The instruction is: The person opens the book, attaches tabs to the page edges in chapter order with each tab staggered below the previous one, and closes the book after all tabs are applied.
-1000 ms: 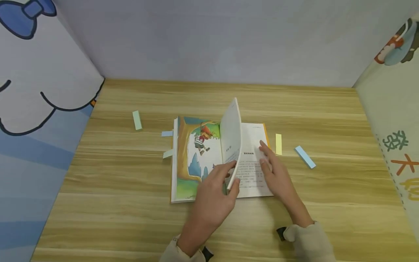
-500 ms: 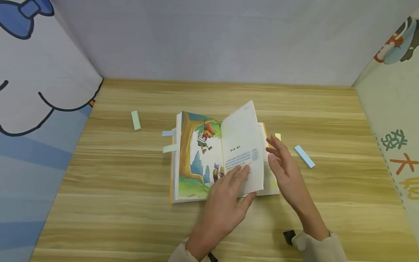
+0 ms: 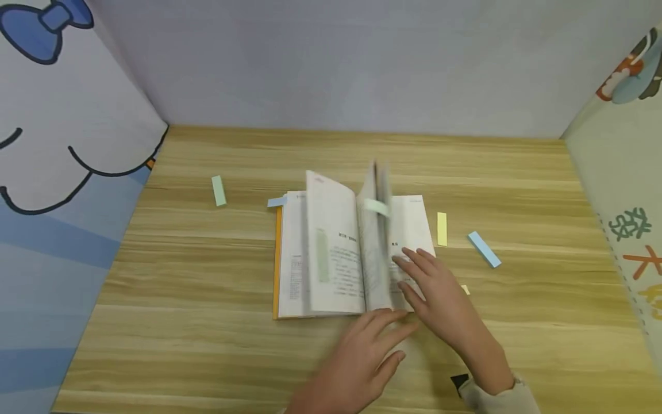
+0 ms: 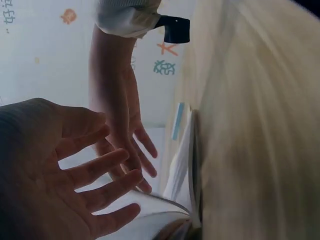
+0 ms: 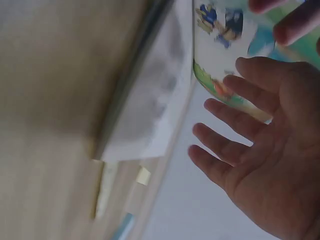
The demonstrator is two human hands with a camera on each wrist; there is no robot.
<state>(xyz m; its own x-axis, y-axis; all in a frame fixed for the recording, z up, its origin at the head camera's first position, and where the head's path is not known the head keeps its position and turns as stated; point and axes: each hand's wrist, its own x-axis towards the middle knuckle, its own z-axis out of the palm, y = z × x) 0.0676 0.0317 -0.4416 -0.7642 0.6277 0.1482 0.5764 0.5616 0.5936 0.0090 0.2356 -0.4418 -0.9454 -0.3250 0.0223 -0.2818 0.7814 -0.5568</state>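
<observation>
A book (image 3: pixel 333 241) lies open, with its orange cover edge showing at the left. Some of its leaves stand up near the middle, blurred, and a pale green sticky flag (image 3: pixel 376 207) is on them. A blue sticky flag (image 3: pixel 276 202) juts from the left edge. My left hand (image 3: pixel 357 359) is at the book's lower edge, its fingers extended; in the left wrist view they are spread and hold nothing. Over the right-hand page is my right hand (image 3: pixel 442 302), fingers loosely spread beside the standing leaves. The right wrist view shows it gripping nothing, near an illustrated page (image 5: pixel 230 50).
To the left on the wooden table (image 3: pixel 181 345) lies a green sticky-note pad (image 3: pixel 219 191). Right of the book are a yellow strip (image 3: pixel 442 229) and a blue pad (image 3: pixel 484 249). A small yellow tab (image 3: pixel 465 289) shows by the right wrist. Walls (image 3: pixel 362 69) enclose the table.
The illustrated spread is gone from the head view, and leaves with the green flag have swung from the left toward the right. My left hand has come off the page toward me.
</observation>
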